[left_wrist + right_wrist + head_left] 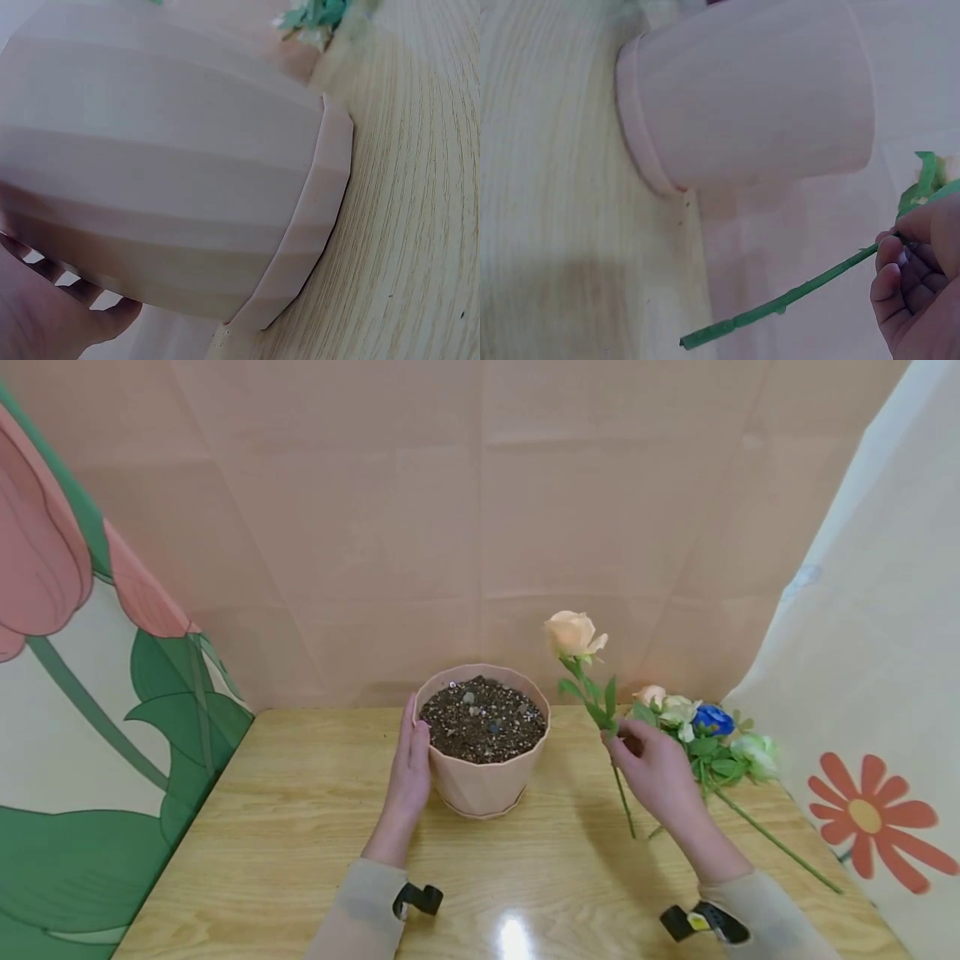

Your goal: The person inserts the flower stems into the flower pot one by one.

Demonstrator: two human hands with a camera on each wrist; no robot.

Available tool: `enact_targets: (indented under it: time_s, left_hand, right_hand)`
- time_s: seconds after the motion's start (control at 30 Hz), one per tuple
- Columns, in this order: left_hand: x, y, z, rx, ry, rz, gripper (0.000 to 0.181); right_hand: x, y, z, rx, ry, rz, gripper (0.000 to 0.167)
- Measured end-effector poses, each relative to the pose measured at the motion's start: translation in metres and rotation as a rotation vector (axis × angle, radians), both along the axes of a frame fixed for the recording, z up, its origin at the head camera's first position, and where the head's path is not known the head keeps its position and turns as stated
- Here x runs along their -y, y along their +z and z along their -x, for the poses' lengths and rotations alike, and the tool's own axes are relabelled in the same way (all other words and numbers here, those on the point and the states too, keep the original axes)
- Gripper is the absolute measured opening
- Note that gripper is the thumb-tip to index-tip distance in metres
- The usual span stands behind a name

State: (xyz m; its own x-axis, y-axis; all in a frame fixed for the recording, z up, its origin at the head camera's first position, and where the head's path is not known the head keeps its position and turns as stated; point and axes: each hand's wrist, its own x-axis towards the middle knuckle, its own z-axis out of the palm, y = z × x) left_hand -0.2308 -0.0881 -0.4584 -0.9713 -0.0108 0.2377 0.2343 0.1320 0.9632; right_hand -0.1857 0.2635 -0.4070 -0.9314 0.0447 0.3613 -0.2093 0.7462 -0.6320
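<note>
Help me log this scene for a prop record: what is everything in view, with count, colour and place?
Pot: one, pink, on the table
Saucer: one, pink, under the pot
Soil: one fill, dark brown with pale specks, inside the pot
Held rose: one, peach with green stem, above the table
Lying flowers: at least four, pink, cream, blue, pale green, at the table's right
Table: one, light wood, below everything
Backdrop: one, dusky pink, behind
Tulip panel: one, pink, green and white, left
Daisy-print panel: one, whitish with orange-red bloom, right
Wrist devices: two, black, at the cuffs
Sleeves: two, beige, forearms
Left hand: one, bare, against the pot
Right hand: one, bare, pinching the rose's stem
</note>
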Motion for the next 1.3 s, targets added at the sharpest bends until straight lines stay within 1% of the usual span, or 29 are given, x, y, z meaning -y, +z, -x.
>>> enact_targets:
  time_s: [0.17,0.4,0.53,0.83,1.03,1.17,1.3]
  left_hand:
    - [0.001,0.0,0.0,-0.005,-0.002,-0.002,0.059]
    - [0.001,-0.002,0.0,0.0,0.0,-0.003,0.06]
    - [0.001,-0.002,0.0,0.0,0.005,-0.005,0.06]
    - [0.0,-0.002,0.001,-0.005,-0.006,-0.013,0.06]
    - [-0.001,-0.002,0.002,-0.007,0.004,0.001,0.062]
    - [-0.001,-0.003,0.003,-0.001,0.012,0.002,0.062]
    - [-0.001,-0.004,0.003,0.002,0.016,0.002,0.06]
  right_hand:
    - [0.011,0.015,-0.002,-0.004,0.02,0.065,0.028]
    - [0.026,0.038,-0.003,-0.034,0.039,0.099,0.034]
    - [0.036,0.05,-0.001,-0.054,0.052,0.137,0.036]
    - [0.05,0.082,0.003,-0.139,0.079,0.221,0.037]
    - [0.059,0.102,0.005,-0.186,0.083,0.267,0.038]
    - [0.066,0.113,0.007,-0.198,0.096,0.3,0.037]
    - [0.074,0.121,0.013,-0.206,0.115,0.338,0.037]
